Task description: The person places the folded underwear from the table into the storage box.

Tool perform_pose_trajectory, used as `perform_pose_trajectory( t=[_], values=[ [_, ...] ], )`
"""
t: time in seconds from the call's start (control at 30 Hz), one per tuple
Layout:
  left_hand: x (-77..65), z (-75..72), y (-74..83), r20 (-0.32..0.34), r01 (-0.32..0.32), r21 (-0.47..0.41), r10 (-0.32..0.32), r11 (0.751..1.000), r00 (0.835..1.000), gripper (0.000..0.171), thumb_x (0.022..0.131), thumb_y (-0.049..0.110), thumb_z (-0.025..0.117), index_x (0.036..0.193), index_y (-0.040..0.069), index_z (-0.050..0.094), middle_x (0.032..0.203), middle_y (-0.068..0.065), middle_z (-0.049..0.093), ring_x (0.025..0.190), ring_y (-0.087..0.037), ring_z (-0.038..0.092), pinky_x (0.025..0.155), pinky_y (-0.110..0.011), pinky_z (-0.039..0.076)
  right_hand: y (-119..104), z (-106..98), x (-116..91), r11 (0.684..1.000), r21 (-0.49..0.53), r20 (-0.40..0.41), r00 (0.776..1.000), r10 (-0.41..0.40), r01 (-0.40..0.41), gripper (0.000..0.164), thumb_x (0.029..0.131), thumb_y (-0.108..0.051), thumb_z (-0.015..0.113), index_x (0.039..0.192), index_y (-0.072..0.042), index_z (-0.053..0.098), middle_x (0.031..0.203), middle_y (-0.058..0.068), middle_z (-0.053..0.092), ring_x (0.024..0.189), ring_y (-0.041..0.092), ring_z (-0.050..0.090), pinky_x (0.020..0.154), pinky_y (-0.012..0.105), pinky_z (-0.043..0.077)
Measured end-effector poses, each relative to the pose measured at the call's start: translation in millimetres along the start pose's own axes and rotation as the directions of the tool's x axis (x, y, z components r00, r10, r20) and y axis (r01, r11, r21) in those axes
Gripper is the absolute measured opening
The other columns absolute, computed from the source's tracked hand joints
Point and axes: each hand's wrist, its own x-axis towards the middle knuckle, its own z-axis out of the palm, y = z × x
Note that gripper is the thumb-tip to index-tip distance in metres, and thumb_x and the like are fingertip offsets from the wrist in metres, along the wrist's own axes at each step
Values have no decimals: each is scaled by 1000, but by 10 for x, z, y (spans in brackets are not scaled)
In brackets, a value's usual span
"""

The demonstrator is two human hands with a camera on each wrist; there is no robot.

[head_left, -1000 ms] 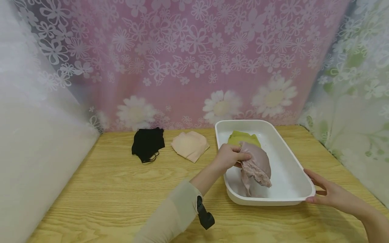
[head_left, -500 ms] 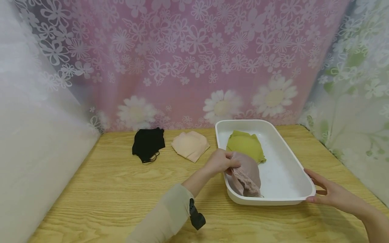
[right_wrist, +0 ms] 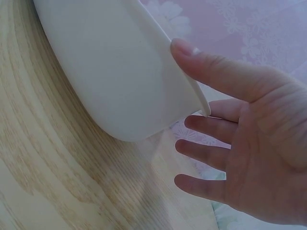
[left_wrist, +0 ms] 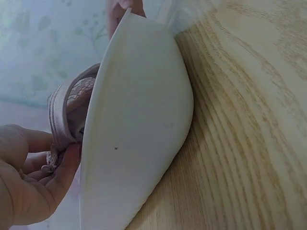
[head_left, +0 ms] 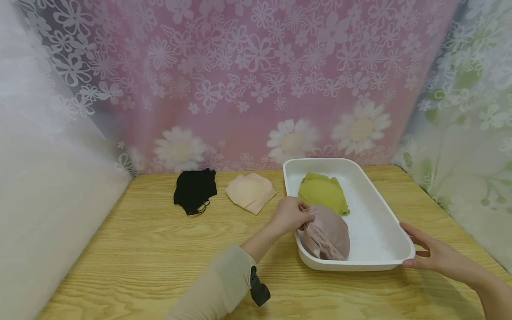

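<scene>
My left hand [head_left: 291, 215] pinches a folded mauve bra [head_left: 332, 226] with lace trim between thumb and fingers, over the left rim of a white plastic tray [head_left: 376, 222]. The bra's smooth cup lies low in the tray's near left part; in the left wrist view its band [left_wrist: 58, 110] loops up above the rim. Behind it in the tray is a folded olive-green garment [head_left: 323, 191]. At the tray's near right corner, my right hand [head_left: 436, 253] touches the rim with thumb and forefinger, its other fingers [right_wrist: 201, 153] extended and spread.
A folded black garment [head_left: 195, 190] with a thin strap and a folded beige one [head_left: 251, 192] lie on the wooden table [head_left: 160, 262], left of the tray. A pink flowered curtain [head_left: 240, 89] hangs behind, with pale sheets at both sides.
My left hand has lowered the mauve bra toward the near left of the tray, uncovering the olive-green garment. The right hand stays at the corner.
</scene>
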Motion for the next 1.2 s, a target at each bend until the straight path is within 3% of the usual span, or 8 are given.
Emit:
perform_pose_trajectory(
  t=[0.07,0.2,0.4,0.57,0.67,0.77,1.0,1.2],
  values=[
    [0,25,10,-18,-23,37,23,999,1000,18,85,18,69,94,3,72,64,0,64,45,-5,55,43,-17,44,0,6,3,1000,4,-8,1000,-9,9,78,91,-2,56,146,3,0,125,-33,21,102,-17,39,70,27,52],
    [11,63,28,-23,-45,115,47,992,999,21,88,26,66,85,7,75,58,5,61,45,-3,52,43,-16,41,-7,4,14,1000,-6,-22,999,-30,30,79,90,-1,57,146,5,2,122,-38,22,103,-18,38,70,26,52],
    [38,94,38,-8,-45,172,47,984,999,26,88,30,64,78,10,76,53,6,58,45,-2,47,43,-15,37,-30,4,33,999,-21,-26,999,-25,25,78,90,-2,57,146,4,3,124,-36,21,104,-19,36,70,26,52],
    [35,37,27,-34,-37,184,44,982,998,19,87,26,66,84,10,76,70,4,67,58,-4,53,50,-15,41,-33,5,42,1000,-26,-23,1000,-15,14,78,91,-3,57,147,3,2,129,-27,20,104,-19,35,71,25,51],
    [29,-34,12,-50,-15,149,23,989,999,17,84,19,68,96,9,75,86,2,70,73,-7,60,58,-16,46,-31,-1,34,999,-46,-35,999,-21,19,79,91,-3,57,147,3,3,128,-30,20,104,-20,35,71,24,51],
    [25,-111,-56,-56,-31,99,36,995,998,21,85,19,67,103,8,73,92,1,70,82,-9,62,64,-17,48,-27,-1,26,998,-61,-48,998,-39,36,79,90,-2,58,147,4,4,125,-38,21,105,-21,34,70,23,51],
    [-60,-364,-301,-83,-64,-82,57,995,995,24,86,17,67,107,6,69,95,-3,68,87,-14,62,72,-24,50,-25,11,28,998,-56,-52,998,-17,14,78,90,-3,58,147,3,5,128,-28,22,105,-20,35,70,24,51],
    [-95,-665,-607,-145,-37,-214,6,976,989,27,87,14,66,111,0,66,99,-9,66,86,-19,61,74,-34,52,12,38,18,995,-79,-60,996,-66,61,79,88,0,60,145,8,7,125,-40,22,105,-20,35,69,23,51]
  ],
)
